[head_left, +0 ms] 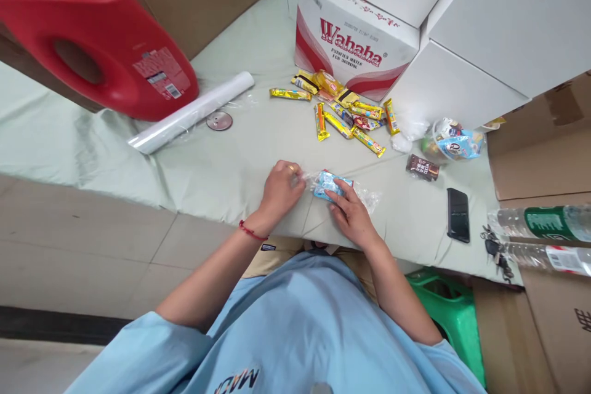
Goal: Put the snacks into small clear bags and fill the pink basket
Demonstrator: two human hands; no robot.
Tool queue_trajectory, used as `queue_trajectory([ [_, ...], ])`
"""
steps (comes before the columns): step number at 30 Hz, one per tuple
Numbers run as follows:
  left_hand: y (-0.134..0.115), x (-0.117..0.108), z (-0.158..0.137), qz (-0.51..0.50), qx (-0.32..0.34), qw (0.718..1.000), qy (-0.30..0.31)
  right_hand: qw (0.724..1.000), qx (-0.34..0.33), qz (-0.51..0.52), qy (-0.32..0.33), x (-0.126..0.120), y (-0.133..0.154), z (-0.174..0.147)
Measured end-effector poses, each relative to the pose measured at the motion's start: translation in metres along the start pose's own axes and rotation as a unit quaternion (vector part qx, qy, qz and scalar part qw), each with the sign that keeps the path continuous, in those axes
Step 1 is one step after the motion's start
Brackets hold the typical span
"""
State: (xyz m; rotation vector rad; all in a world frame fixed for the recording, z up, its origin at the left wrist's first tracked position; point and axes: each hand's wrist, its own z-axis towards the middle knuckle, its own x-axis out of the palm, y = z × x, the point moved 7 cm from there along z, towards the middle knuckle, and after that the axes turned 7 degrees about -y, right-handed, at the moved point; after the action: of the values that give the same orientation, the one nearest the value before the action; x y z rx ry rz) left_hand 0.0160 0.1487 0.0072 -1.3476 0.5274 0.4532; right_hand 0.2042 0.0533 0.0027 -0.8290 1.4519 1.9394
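Head view, left hand (282, 188) pinching crinkled clear plastic (311, 178), right hand (351, 212) unclenched, touching a glossy rectangular blue packet (324, 183)

A glossy, flat light-blue plastic packet (324, 183) and crinkly transparent plastic film (370, 199) lie on a matt, creased, pale-green cloth-covered bench (268, 141); at the packet's ten o'clock, a smooth red plastic jug (124, 43).

Single head-worn camera looked forward and steeply down, close above light-blue cloth shirt (286, 326); wide view crossed pale-green cloth-covered tabletop (240, 154), reaching white-and-red rectangular cardboard carton (355, 43) beyond and grey tiled floor (92, 234) at left edge.
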Motion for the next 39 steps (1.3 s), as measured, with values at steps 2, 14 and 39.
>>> queue_trajectory([
  [2, -0.02, 0.004, -0.008, -0.071, 0.001, 0.997, 0.02, 1.0, 0.007, 0.003, 0.004, 0.0, 0.0, 0.001],
  [14, -0.067, 0.066, -0.049, 0.003, 0.232, 0.963, 0.139, 0.991, 0.07, 0.088, -0.072, -0.039, -0.028, -0.019],
  [39, -0.052, 0.071, -0.082, 0.135, 0.301, 0.937, 0.112, 0.954, 0.164, -0.241, 0.072, 0.002, 0.014, 0.087],
])
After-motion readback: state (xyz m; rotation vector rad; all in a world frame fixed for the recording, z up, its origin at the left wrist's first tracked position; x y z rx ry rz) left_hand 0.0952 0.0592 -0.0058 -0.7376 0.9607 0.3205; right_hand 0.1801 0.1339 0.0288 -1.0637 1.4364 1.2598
